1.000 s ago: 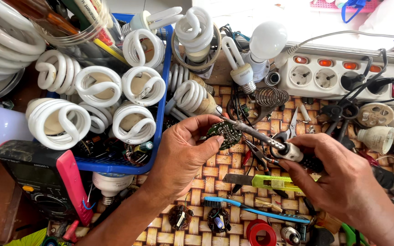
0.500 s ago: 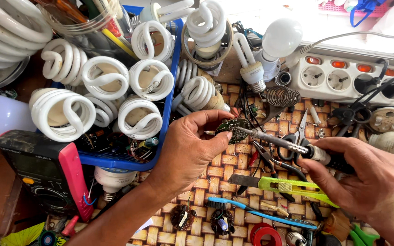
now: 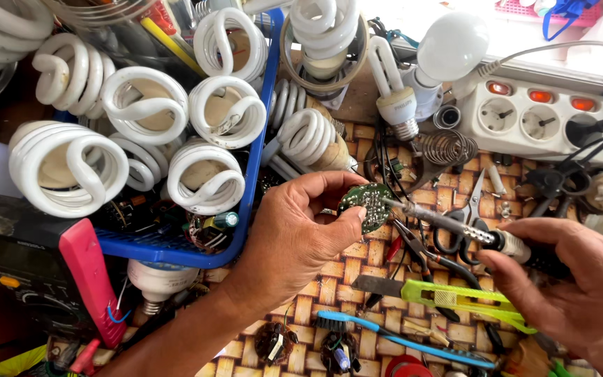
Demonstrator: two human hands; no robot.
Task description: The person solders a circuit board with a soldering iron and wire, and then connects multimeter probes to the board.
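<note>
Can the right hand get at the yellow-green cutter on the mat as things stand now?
Probably not at once: the right hand is gripping the soldering iron. The cutter lies uncovered just beside it, so the way itself looks free.

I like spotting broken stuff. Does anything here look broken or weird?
Yes. The left hand pinches a bare round green circuit board with no casing, and the right hand holds a soldering iron to it. The spiral bulbs lie jumbled in the blue tray, some stripped to loose wires and parts.
</note>
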